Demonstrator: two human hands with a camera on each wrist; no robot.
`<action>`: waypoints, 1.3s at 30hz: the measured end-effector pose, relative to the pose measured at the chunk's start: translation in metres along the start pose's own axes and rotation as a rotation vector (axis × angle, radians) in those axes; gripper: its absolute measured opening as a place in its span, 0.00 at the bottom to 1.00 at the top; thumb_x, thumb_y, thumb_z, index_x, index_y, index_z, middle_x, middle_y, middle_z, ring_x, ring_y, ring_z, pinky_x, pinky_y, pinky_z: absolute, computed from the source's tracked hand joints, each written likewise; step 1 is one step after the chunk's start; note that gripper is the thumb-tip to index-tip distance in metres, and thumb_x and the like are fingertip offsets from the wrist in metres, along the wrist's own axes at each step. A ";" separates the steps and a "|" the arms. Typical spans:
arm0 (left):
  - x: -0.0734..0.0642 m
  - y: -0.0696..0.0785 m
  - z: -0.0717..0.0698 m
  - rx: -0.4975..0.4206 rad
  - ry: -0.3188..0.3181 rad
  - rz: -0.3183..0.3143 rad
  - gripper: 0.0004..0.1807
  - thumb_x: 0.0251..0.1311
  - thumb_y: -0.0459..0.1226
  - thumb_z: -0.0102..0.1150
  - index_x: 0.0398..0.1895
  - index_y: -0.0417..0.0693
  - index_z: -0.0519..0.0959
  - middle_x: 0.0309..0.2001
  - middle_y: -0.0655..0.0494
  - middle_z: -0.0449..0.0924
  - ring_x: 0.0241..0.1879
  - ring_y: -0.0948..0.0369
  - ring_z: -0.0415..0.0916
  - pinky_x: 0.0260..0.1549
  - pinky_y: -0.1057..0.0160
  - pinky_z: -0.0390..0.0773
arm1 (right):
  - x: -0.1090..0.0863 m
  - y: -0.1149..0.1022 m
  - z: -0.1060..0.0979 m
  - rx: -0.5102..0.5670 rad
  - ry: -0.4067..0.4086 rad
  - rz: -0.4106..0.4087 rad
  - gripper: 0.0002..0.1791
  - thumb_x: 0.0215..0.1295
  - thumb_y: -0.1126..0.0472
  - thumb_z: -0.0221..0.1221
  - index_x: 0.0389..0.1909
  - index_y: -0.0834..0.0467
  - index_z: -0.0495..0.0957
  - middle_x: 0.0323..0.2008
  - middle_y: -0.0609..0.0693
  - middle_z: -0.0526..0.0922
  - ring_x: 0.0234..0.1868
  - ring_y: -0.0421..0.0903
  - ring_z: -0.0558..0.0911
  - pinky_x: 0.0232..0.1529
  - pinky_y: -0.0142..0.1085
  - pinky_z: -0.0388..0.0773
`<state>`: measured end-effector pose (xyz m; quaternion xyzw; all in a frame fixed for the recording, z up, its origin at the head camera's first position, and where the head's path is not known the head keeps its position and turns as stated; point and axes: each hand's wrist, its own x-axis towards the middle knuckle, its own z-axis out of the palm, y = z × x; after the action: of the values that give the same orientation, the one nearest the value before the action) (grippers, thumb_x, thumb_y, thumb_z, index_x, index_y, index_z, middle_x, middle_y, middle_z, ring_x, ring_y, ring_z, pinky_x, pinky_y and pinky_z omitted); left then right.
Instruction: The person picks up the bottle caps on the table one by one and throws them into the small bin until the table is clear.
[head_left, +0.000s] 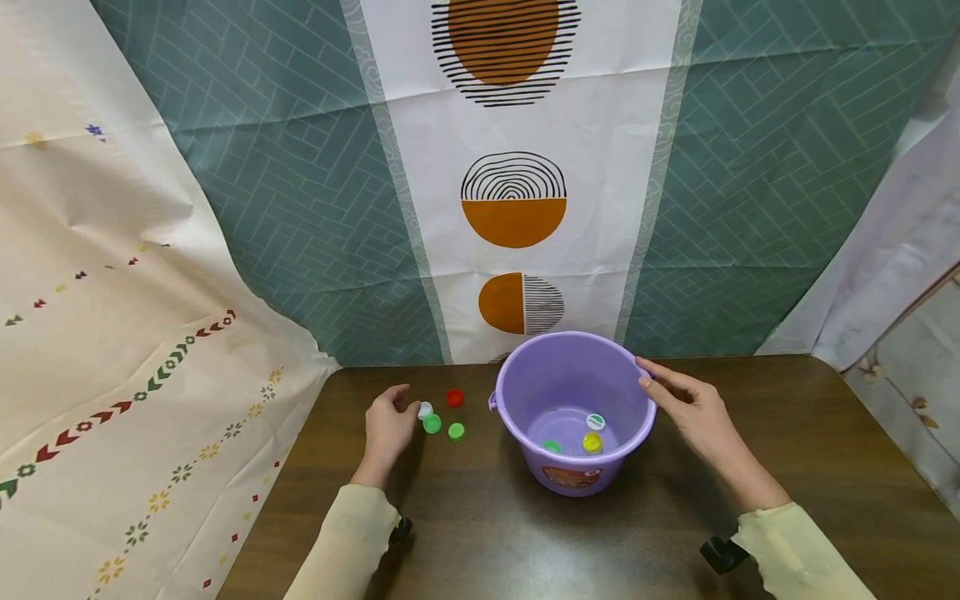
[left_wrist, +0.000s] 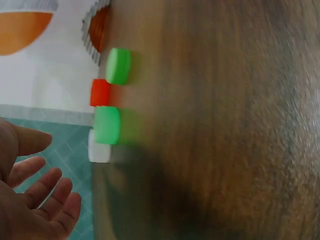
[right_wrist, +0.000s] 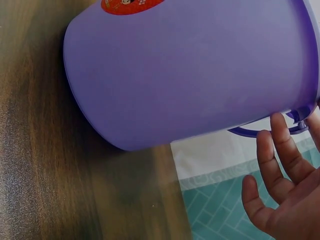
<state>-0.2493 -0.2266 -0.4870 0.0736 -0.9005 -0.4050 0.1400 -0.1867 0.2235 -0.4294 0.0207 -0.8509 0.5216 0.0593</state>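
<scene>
A purple bucket [head_left: 577, 383] stands upright on the table, with a white cap [head_left: 596, 422], a yellow cap [head_left: 592, 442] and a green cap [head_left: 552, 447] inside. My right hand [head_left: 692, 412] pinches its rim on the right side; in the right wrist view the other fingers [right_wrist: 267, 150] spread loosely near the handle. Left of the bucket lie a red cap [head_left: 455, 398], two green caps [head_left: 457, 431] [left_wrist: 107, 125] and a white cap [left_wrist: 100, 146]. Beside the white cap is my left hand [head_left: 391, 424], its fingers loosely bent and apart from the caps in the left wrist view.
The dark wooden table [head_left: 480, 550] ends at a hanging cloth [head_left: 375, 250] behind the bucket. Pale patterned fabric [head_left: 150, 375] drapes along the left, and more light cloth [head_left: 900, 333] hangs at the right edge.
</scene>
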 end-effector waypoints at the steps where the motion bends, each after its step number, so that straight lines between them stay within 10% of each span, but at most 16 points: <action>1: 0.001 -0.003 0.001 0.021 -0.013 -0.004 0.20 0.56 0.36 0.61 0.53 0.43 0.77 0.50 0.44 0.80 0.49 0.50 0.77 0.48 0.50 0.75 | 0.000 0.000 0.000 0.000 0.001 0.006 0.24 0.62 0.39 0.54 0.60 0.36 0.71 0.60 0.45 0.75 0.51 0.26 0.73 0.43 0.21 0.74; 12: 0.006 -0.015 0.008 0.192 -0.107 -0.068 0.23 0.55 0.36 0.60 0.56 0.44 0.75 0.53 0.45 0.78 0.54 0.48 0.74 0.50 0.47 0.73 | 0.001 0.002 0.001 0.012 0.002 -0.001 0.24 0.62 0.39 0.54 0.59 0.35 0.72 0.60 0.44 0.75 0.51 0.26 0.73 0.43 0.22 0.75; 39: 0.012 -0.009 0.019 0.294 -0.197 -0.081 0.21 0.55 0.47 0.62 0.50 0.50 0.80 0.49 0.52 0.81 0.48 0.50 0.76 0.42 0.51 0.76 | 0.002 0.003 0.001 0.013 0.004 0.025 0.24 0.61 0.38 0.54 0.59 0.36 0.72 0.60 0.45 0.75 0.50 0.29 0.74 0.44 0.24 0.76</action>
<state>-0.2666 -0.2222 -0.5034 0.0894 -0.9557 -0.2795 0.0223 -0.1889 0.2241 -0.4322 0.0093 -0.8475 0.5280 0.0541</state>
